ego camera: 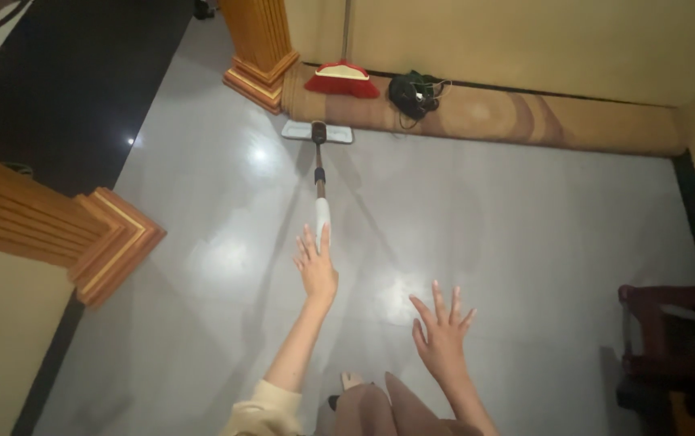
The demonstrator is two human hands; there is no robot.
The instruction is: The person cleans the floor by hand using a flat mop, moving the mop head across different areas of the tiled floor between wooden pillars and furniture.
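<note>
Woodwork frames the left of our view: a fluted wooden column base [105, 242] juts in from the left edge, with dark flooring [65, 89] behind it. A second wooden column [260, 48] stands further back, at the top of the pale grey tiled floor [525, 226], which shines with soft reflections.

Moving right, we see our left hand [316, 265] stretched forward, sleeve cuff cream-coloured. Its fingers are extended along the near end of the flat mop's handle [321, 211]; we cannot tell for certain whether the grip is closed round the handle or only resting against it, since the fingers look straight and mostly released. The handle runs away from us to the white flat mop head [318, 132], which lies on the floor just beside a long rolled-up carpet [525, 117] set along the base of the far wall [525, 40].

On that roll rests a red broom head [342, 80], its stick rising against the wall, and just to its right sits a dark tangle of cord and fabric [414, 93].

Further right, our right hand [443, 335] hovers over the floor, fingers spread wide, its grip released and holding nothing, well apart from the mop handle. At the far right edge stands dark wooden furniture [670, 339], partly cut off.
</note>
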